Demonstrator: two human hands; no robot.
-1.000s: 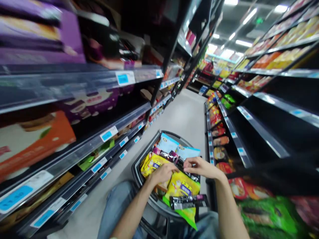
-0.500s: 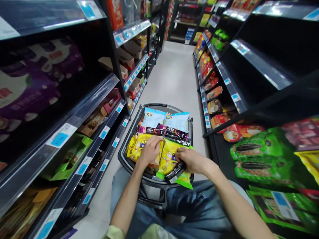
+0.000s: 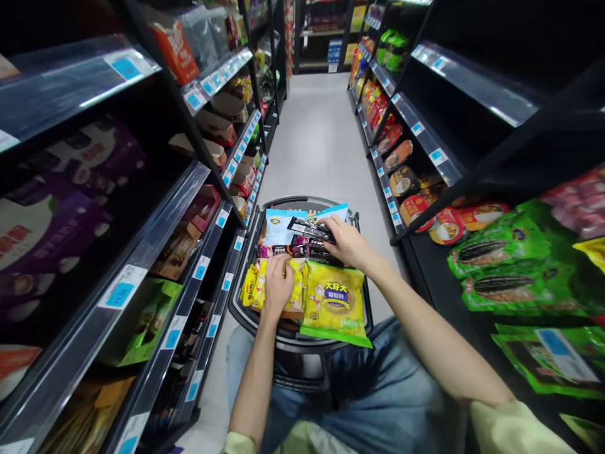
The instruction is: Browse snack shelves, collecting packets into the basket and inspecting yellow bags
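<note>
At the far end of the basket [image 3: 293, 342], my right hand [image 3: 347, 243] pinches a black packet [image 3: 305, 228]; my left hand [image 3: 278, 284], open and flat, should steady the yellow bags [image 3: 253, 289] nearer me.

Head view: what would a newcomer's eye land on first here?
The dark basket, heaped with bright snack packets, sits mid-aisle just beyond the person's knees. Over it the right hand holds a black packet at the far side, while the left hand rests on the yellow packets at the near left, beside a large yellow-green bag. Green packets line the shelf at right.
</note>
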